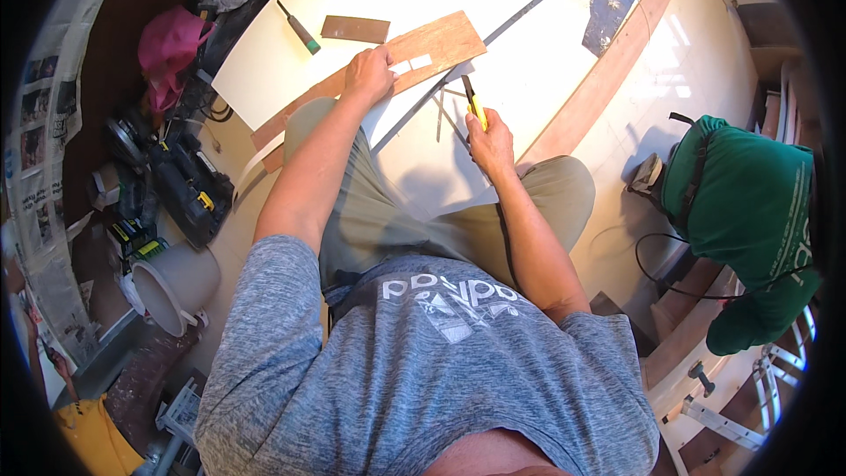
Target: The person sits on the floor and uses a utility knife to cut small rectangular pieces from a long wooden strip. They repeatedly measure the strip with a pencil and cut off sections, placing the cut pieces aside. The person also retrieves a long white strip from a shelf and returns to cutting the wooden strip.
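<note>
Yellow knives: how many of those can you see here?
1: the yellow knife is in the right hand, dark end pointing away from the body. The left hand is on a wooden board. Others may be hidden.

I am looking steeply down through a head-worn fisheye, seeing the shirt nearest, left hand and right hand farther.
</note>
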### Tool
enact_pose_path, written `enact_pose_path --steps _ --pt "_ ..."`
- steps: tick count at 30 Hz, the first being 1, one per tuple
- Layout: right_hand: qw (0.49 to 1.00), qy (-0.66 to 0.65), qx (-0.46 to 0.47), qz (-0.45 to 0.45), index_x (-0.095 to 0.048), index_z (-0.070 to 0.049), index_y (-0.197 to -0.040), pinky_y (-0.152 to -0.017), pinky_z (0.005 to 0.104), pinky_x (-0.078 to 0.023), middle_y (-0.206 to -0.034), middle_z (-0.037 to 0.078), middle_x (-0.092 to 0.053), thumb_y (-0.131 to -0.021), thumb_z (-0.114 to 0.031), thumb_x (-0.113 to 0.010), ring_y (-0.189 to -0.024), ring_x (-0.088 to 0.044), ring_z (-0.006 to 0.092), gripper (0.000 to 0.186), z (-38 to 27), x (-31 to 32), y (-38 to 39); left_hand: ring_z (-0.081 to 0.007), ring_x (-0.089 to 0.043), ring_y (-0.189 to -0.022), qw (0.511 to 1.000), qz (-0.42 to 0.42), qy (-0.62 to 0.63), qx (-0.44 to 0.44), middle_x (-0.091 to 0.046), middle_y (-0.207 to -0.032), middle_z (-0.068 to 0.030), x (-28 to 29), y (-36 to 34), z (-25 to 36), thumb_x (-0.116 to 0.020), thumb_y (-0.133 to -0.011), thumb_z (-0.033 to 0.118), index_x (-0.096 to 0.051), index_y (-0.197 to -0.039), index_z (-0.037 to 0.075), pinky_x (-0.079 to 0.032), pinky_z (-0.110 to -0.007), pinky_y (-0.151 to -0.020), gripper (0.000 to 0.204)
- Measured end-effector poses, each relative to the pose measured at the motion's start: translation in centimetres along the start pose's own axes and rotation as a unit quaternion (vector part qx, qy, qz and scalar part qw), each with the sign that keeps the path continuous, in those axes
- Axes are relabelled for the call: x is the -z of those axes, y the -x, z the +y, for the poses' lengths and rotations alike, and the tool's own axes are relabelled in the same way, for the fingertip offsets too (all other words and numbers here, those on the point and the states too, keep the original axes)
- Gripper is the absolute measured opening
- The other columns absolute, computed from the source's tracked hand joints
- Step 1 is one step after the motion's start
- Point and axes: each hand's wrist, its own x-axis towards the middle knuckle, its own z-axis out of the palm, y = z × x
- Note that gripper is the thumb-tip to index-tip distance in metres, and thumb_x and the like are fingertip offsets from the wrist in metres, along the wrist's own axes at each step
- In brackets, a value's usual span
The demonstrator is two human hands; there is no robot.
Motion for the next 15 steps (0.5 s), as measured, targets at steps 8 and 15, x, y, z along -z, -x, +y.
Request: enact_pose_path --steps 8,15 --pt "1.000 0.010 -0.007 -0.004 -0.068 -0.004 -0.126 -0.088 0.0496 -0.054 -0.100 0.024 -0.075 -0.101 -0.039 -0.062 -0.098 -0.072 0.0414 0.043 -0.6 -0.1 2.0 -0.0344 -0.072 -0.108 0.999 -0.027 -0.025 0.001 -0.076 -0.107 -0.0179 0.6 1.1 -0.1 -0.088 -0.082 0.018 -0.073 -0.103 0.006 -0.056 -0.045 -0.093 0.029" --pt "1.000 -0.004 -0.002 -0.002 -0.068 -0.004 -0.126 -0.086 0.0487 -0.054 -0.098 0.022 -0.075 -0.102 -0.038 -0.062 -0.093 -0.073 0.0390 0.041 -1.3 0.1 1.9 -0.0363 -0.073 -0.104 0.995 0.005 -0.090 -0.041 -0.077 -0.104 -0.0186 0.3 0.9 0.1 -0.088 -0.083 0.018 -0.077 -0.100 0.007 -0.058 -0.046 -0.093 0.023"
